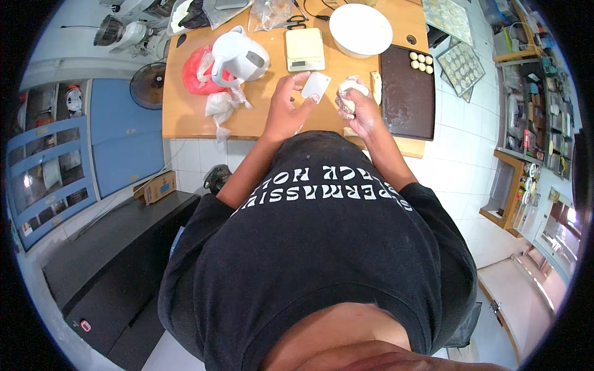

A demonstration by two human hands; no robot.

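Observation:
Near the middle of the wooden table, my left hand (296,99) grips a white flat scraper (317,84) between thumb and fingers. To its right, my floury right hand (359,108) is closed on a lump of pale dough (351,91). Just beyond my hands sits a cream kitchen scale (304,46). A long strip of dough (375,86) lies right of my right hand, beside a dark baking tray (406,105) with several small dough balls (421,62) in its far right corner.
A white kettle (241,52), red bag (193,69) and crumpled plastic bag (219,108) occupy the table's left. A large white bowl (361,29) and scissors (296,21) lie at the back. Patterned trays (459,67) stand beyond the right edge. A standing fan (147,85) is left of the table.

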